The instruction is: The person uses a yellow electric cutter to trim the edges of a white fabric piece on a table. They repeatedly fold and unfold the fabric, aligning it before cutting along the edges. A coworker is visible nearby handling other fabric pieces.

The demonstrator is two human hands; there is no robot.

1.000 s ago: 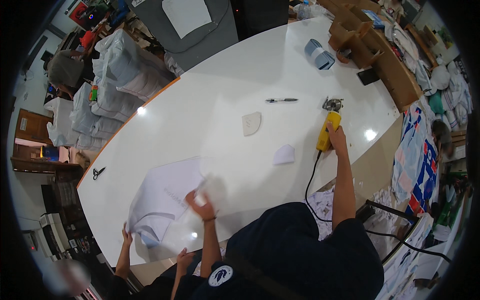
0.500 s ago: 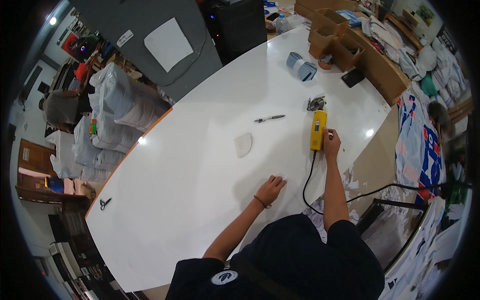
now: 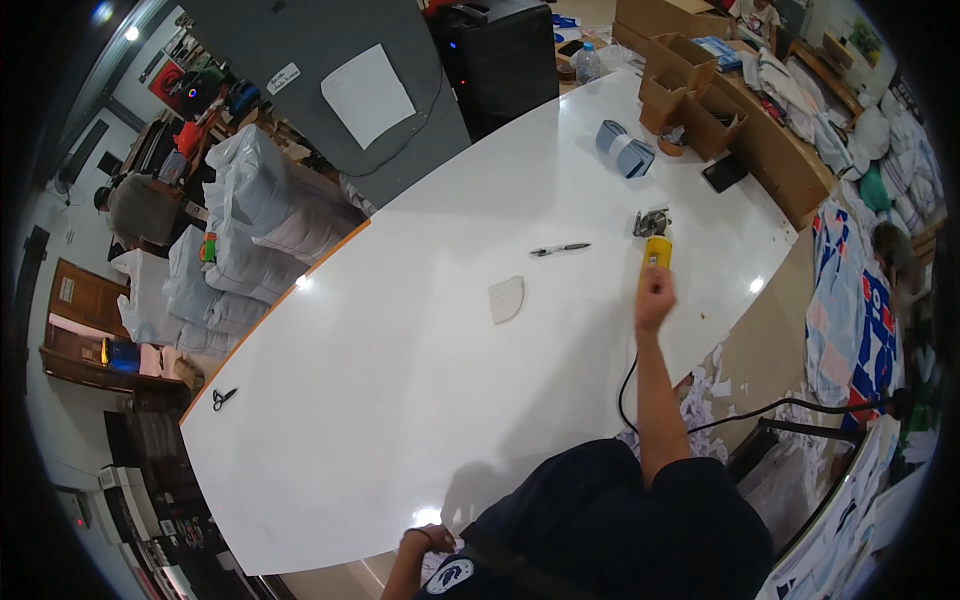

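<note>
My right hand is closed over the yellow body of an electric rotary cutter. The cutter's round metal blade head points away from me, and its black cord trails toward my body. Most of the yellow handle is hidden under the hand. Down at the table's near edge, beside my body, is my left hand, with a dark band at the wrist. Its fingers look curled, and whatever they hold is hidden. A small off-white curved piece and a pen lie mid-table.
The white table carries scissors at left, a blue-grey folded bundle and a phone at far right. Cardboard boxes stand behind them. Stuffed bags are piled left. Paper scraps litter the floor at right.
My left hand has drawn back from the table middle to the near edge at my left. My right hand has gone from the cutter's side to over its handle. The view has shifted slightly.
</note>
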